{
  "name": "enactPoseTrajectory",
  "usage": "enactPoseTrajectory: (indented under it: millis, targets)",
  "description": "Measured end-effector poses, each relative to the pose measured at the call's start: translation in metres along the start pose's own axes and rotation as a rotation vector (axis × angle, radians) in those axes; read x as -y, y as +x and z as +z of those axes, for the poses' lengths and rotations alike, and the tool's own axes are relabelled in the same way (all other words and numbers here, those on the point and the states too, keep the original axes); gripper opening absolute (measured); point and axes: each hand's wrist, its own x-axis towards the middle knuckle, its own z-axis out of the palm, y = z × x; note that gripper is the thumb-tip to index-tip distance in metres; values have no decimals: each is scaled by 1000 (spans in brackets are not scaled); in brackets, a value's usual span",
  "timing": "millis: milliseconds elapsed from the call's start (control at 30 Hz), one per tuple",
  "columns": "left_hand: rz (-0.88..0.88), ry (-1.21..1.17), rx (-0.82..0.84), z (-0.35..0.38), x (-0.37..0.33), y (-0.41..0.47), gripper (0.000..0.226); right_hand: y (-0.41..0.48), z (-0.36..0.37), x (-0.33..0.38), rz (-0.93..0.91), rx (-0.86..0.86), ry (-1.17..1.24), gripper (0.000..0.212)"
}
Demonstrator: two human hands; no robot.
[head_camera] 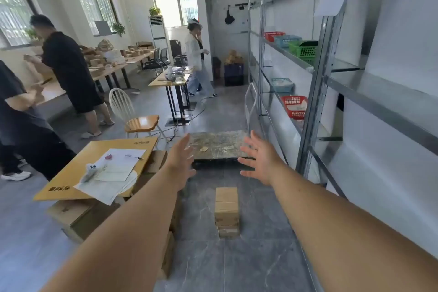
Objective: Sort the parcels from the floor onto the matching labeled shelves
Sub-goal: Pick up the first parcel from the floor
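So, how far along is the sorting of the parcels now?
Done: little that shows. The red basket on the shelving rack holds something white, perhaps already sorted. In hand: nothing; the left-hand grip and right-hand grip are open and empty, held out forward. Left: the stack of brown parcels stands on the floor, untouched.

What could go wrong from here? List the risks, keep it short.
1. The parcel stack is narrow and several boxes high, its lower boxes slightly offset. Lifting it whole could spill it. The left hand and right hand are open and touch nothing.
2. The low platform cart sits just beyond the stack, beside the shelf rack. Stepping forward while carrying could mean a trip.
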Motion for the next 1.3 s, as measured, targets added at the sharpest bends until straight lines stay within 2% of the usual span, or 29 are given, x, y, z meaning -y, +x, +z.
enactPoseTrajectory:
  millis: [167,367,767,1300]
  targets:
    - [-75,53,60,-17,6,55,71,37,21,-9,55,-18,1,70]
    - [-126,12,99,-26,13,106,71,82,36,-27,50,-127,23,68]
    - [-256,4,123,-32,55,178,71,145,27,-69,164,-225,60,67]
    - [-412,41,8,27,94,267,74,272,-42,-77,332,-129,39,65]
